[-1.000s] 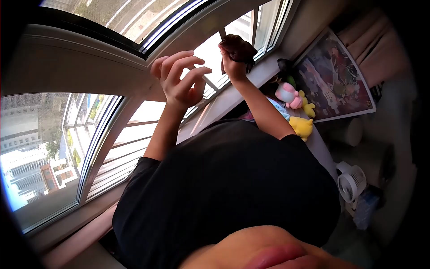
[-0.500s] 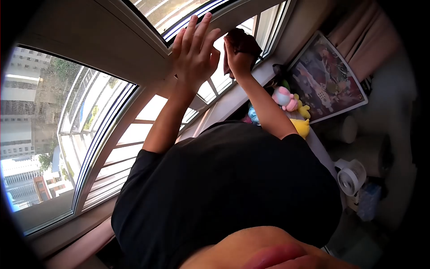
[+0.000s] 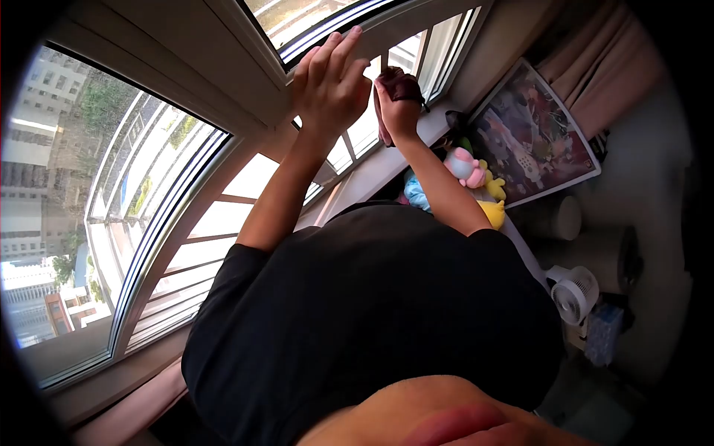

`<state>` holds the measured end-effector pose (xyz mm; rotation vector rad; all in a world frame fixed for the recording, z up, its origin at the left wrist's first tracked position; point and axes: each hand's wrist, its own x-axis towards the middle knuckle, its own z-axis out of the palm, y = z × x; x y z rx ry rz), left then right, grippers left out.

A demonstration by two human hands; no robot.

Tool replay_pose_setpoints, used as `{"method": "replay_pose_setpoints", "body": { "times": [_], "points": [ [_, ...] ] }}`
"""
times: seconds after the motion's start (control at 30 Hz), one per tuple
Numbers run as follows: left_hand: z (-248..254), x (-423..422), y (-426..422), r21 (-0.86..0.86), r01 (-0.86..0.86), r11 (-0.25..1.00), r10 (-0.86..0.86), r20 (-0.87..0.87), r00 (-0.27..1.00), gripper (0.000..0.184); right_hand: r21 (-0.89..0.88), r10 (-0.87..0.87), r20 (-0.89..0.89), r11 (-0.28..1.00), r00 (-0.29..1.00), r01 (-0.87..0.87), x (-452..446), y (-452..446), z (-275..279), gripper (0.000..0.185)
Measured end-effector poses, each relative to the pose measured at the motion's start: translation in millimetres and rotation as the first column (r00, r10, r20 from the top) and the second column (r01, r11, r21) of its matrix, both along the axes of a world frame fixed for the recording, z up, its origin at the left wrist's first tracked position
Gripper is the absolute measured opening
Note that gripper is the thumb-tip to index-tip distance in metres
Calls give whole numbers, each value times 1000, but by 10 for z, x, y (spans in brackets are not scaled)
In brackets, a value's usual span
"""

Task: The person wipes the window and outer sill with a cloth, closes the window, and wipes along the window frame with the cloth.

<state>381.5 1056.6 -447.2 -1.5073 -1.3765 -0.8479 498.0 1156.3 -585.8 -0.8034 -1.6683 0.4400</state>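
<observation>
My left hand [image 3: 329, 93] rests with its fingers stretched out against the window frame [image 3: 297, 65], near the lower edge of the upper glass pane [image 3: 301, 22]. Nothing shows in its fingers. Close beside it, my right hand [image 3: 399, 111] is wrapped round a bunched dark maroon cloth [image 3: 401, 83]. Part of the cloth hangs down past the thumb side of that hand. Bright window openings lie behind both hands; whether the cloth touches the frame I cannot tell.
A large window pane [image 3: 111, 186] is on the left, with railings outside. Several plush toys [image 3: 465, 167] sit on the ledge by my right forearm. A framed picture [image 3: 532, 134], a pink curtain [image 3: 610, 70] and a white fan [image 3: 575, 295] are to the right.
My right hand has come slightly lower, and the cloth in it looks more bunched. My left hand stays on the frame with its fingers outstretched. The whole view has shifted slightly.
</observation>
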Motion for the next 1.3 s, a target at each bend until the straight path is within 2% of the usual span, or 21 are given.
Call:
{"method": "replay_pose_setpoints", "body": {
  "times": [0.03, 0.1, 0.13, 0.3, 0.37, 0.43, 0.57, 0.63, 0.67, 0.7, 0.77, 0.8, 0.83, 0.9, 0.97, 1.0, 1.03, 1.1, 1.17, 1.27, 1.3],
  "points": [
    [8, 10, 0, 6, -4, 1000, 4, 0, 1000, 3, 58, 3, -2, 998, 1000, -3, -14, 72, 161, 16],
    [15, 22, 7, 7, -15, 1000, 15, -3, 1000, 2, 38, 196, -131, 981, 972, -192, -56, 224, 368, 11],
    [5, 15, 17, 13, -15, 1000, 15, -5, 1000, 4, 94, 163, -125, 984, 979, -152, -37, 184, 436, 13],
    [-41, -5, 121, 100, -62, 993, 67, -45, 997, 8, 15, 187, -61, 982, 981, -186, -17, 238, -139, 16],
    [-46, 1, 112, 98, -65, 993, 69, -37, 997, 9, -238, 199, -202, 940, 959, -246, 10, 138, -319, 23],
    [-38, 5, 121, 101, -59, 993, 62, -36, 997, 10, -388, 186, -131, 894, 974, -223, 71, 70, -447, 26],
    [-48, -4, 112, 89, -52, 995, 56, -40, 998, 10, -470, 170, -105, 860, 980, -200, 153, -17, -448, 26],
    [-46, 3, 92, 77, -47, 996, 50, -34, 998, 10, -167, 187, -109, 965, 976, -203, 137, 2, -339, 25],
    [-46, 4, 84, 62, -62, 996, 64, -37, 997, 11, -19, 166, -40, 986, 985, -167, 156, 21, -245, 25],
    [-41, 5, 89, 49, -78, 996, 80, -39, 996, 12, 158, 72, 18, 985, 997, -74, 121, 71, -142, 29],
    [-47, 15, 82, 22, -77, 997, 78, -25, 997, 13, 154, 20, 29, 988, 999, -25, 53, 69, 121, 29],
    [-49, 6, 92, 31, -55, 998, 55, -16, 998, 13, 141, 71, -49, 988, 996, -64, -19, 160, 95, 32],
    [-45, -6, 90, 39, -34, 999, 34, -10, 999, 12, -53, 146, -76, 987, 986, -150, -31, 185, 11, 36],
    [0, 3, 64, 42, -33, 999, 33, -17, 999, 12, 31, 129, 66, 991, 989, -131, -101, 346, -414, 41],
    [-4, 0, 70, 50, -28, 998, 29, -21, 999, 12, -19, 168, 135, 986, 976, -167, -52, 261, -694, 61],
    [-29, -10, 95, 79, -40, 996, 43, -39, 998, 13, -130, 154, 99, 982, 983, -140, -78, 191, -934, 73],
    [-47, -16, 114, 111, -50, 993, 56, -57, 997, 13, -241, 242, 76, 946, 967, -217, -17, 117, -1011, 80],
    [-61, -7, 102, 104, -62, 993, 68, -54, 996, 13, -240, 285, 117, 938, 951, -252, 36, 115, -1241, 82],
    [-37, 5, 112, 95, -88, 992, 94, -63, 994, 13, -155, 275, 12, 950, 961, -270, 2, 167, -988, 81],
    [-12, 32, 113, 81, -93, 992, 97, -46, 994, 13, -1, 209, 50, 978, 977, -210, 39, 298, -326, 77],
    [-12, 37, 112, 85, -88, 992, 92, -40, 995, 13, -394, 347, 134, 878, 928, -271, 135, 388, -164, 76]
  ]
}}
